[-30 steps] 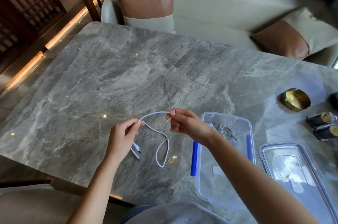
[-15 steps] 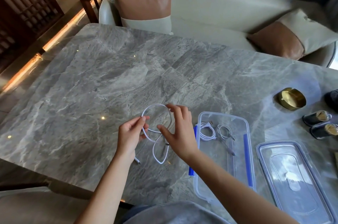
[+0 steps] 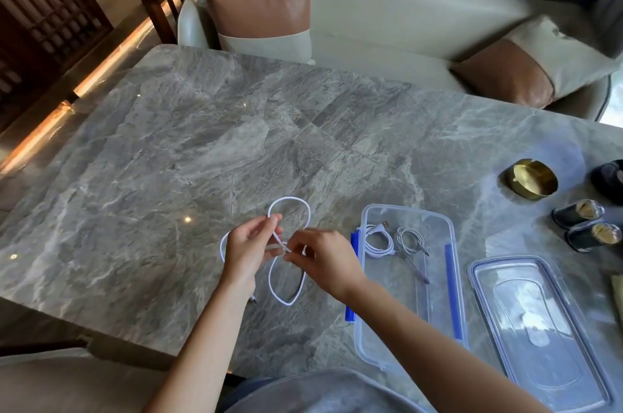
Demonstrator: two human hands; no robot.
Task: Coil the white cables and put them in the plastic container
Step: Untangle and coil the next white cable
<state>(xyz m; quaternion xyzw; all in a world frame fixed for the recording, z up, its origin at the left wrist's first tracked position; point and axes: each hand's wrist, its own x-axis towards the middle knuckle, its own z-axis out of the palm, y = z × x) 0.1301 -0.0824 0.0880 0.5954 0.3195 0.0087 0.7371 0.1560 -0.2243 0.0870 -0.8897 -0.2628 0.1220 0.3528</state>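
A white cable (image 3: pixel 289 199) is looped above the grey marble table (image 3: pixel 168 159). One loop stands beyond my hands and another hangs below them. My left hand (image 3: pixel 247 249) pinches the cable where the loops cross. My right hand (image 3: pixel 323 259) grips the same crossing from the right. The clear plastic container (image 3: pixel 409 308) with blue clips lies open just right of my right hand. Two coiled cables rest in its far end: a white coil (image 3: pixel 379 242) and a greyer coil (image 3: pixel 409 242).
The container's clear lid (image 3: pixel 539 321) lies to the right of it. A brass ashtray (image 3: pixel 529 178) and two small dark jars (image 3: pixel 585 224) stand at the far right. A sofa with brown cushions (image 3: pixel 259 8) runs behind the table.
My hands came together at the cable's middle. The single wide arc between them has become two loops, one above and one below my fingers.
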